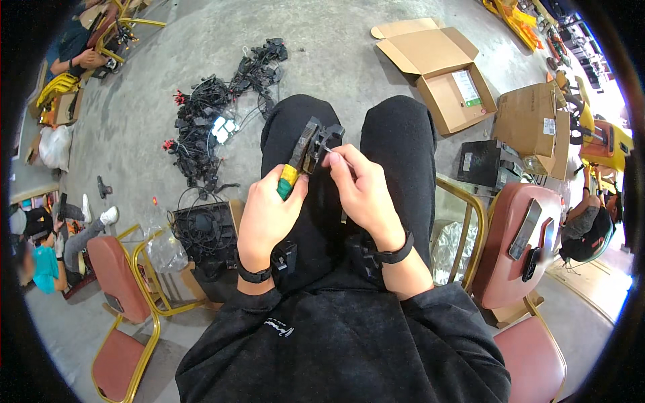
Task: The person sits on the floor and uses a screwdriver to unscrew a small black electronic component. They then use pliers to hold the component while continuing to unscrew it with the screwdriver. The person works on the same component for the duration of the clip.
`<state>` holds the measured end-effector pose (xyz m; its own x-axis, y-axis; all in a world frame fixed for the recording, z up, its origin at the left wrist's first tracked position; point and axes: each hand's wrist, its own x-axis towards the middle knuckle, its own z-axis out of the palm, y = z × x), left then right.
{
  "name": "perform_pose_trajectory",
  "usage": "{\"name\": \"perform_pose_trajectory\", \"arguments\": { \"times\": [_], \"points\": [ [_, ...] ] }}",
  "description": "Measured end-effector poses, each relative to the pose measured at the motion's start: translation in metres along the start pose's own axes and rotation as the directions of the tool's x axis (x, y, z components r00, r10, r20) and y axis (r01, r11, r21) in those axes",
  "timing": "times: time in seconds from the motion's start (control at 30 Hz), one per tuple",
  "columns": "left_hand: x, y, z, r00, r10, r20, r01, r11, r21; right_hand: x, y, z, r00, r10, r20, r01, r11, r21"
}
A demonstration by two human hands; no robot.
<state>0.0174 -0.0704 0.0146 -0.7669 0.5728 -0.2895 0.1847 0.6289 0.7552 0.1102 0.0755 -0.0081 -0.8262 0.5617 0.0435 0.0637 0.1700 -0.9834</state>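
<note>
- Gripping yellow-and-green-handled tool (pixel 290 174) in left hand (pixel 267 213)
- Pinching thin piece (pixel 328 149) at black plastic part (pixel 329 136) with right hand (pixel 364 196)
- Could slip — from loosened pinch or skewed angle

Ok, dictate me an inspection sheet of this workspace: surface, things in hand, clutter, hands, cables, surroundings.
Surface: grey concrete floor; the handwork is held above the lap.
Things in hand: yellow-and-green handled tool; black part beside it; apparently a thin metal piece.
Clutter: open cardboard box on the floor; dark flat device on a red chair.
Hands: left hand grips the tool; right hand seems to pinch the metal piece at the black part.
Cables: tangled heap of cables and black devices on the floor, left.
Surroundings: another red chair at left; a person in a teal top near the left edge.
</note>
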Motion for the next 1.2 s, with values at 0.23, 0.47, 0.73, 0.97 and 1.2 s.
{"name": "perform_pose_trajectory", "arguments": {
  "times": [0.23,0.47,0.73,0.97,1.2],
  "points": [
    [-0.006,0.004,0.001,0.999,-0.018,-0.027,0.019,1.0,0.022,0.003,0.004,-0.01,0.917,0.255,0.305,-0.385,0.762,0.52],
    [-0.004,0.006,0.006,0.998,-0.042,-0.052,0.041,0.999,-0.012,0.006,0.005,-0.01,0.86,0.24,0.451,-0.503,0.555,0.662],
    [-0.004,0.003,0.008,0.997,-0.052,-0.051,0.051,0.998,-0.026,-0.001,0.0,-0.003,0.991,0.119,0.066,-0.127,0.984,0.126],
    [-0.003,0.005,0.003,0.997,-0.077,-0.005,0.077,0.997,-0.013,-0.001,0.0,-0.006,0.983,0.18,0.038,-0.184,0.969,0.163],
    [-0.003,0.006,0.005,0.999,-0.027,-0.019,0.028,0.998,0.053,0.004,0.005,-0.012,0.841,0.27,0.469,-0.54,0.476,0.694]
  ]
}}
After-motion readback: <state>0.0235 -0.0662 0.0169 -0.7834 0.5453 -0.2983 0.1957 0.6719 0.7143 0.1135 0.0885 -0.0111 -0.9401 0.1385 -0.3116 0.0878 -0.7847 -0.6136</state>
